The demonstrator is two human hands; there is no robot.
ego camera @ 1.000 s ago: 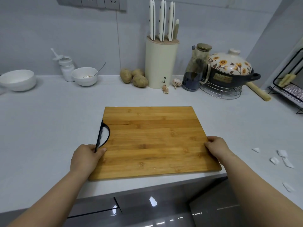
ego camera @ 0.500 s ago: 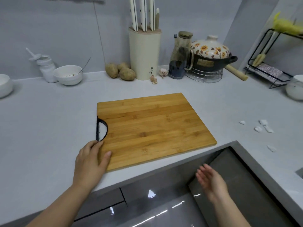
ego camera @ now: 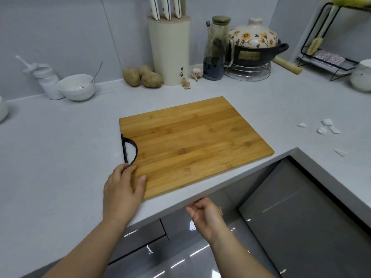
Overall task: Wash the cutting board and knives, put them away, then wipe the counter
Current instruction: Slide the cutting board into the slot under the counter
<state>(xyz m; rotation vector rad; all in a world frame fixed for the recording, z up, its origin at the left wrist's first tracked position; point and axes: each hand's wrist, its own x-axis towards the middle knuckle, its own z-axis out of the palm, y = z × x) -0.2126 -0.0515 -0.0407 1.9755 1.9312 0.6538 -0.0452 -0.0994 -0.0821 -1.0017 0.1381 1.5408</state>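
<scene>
My left hand (ego camera: 124,187) lies flat on the cutting board (ego camera: 196,141), near-left corner; my right hand (ego camera: 206,215), loosely curled, empty, hangs below the counter (ego camera: 60,157).

Along the back wall (ego camera: 60,27) a white bottle (ego camera: 47,79) stands just beside a white bowl (ego camera: 76,87) with a spoon (ego camera: 98,71) in it. Further right are three potatoes (ego camera: 143,78) huddled together, a garlic bulb (ego camera: 196,72), a loose clove (ego camera: 185,83) and a tall glass jug (ego camera: 215,49), dark at its base. Next to the jug a black pot (ego camera: 255,55) with a flowered lid (ego camera: 253,37) sits on a wire stand (ego camera: 248,73), with a rolling pin (ego camera: 287,65) lying between it and a black wire rack (ego camera: 329,57); white scraps (ego camera: 327,125) lie scattered to the right, and glossy grey cupboard doors (ego camera: 301,217) run below.
</scene>
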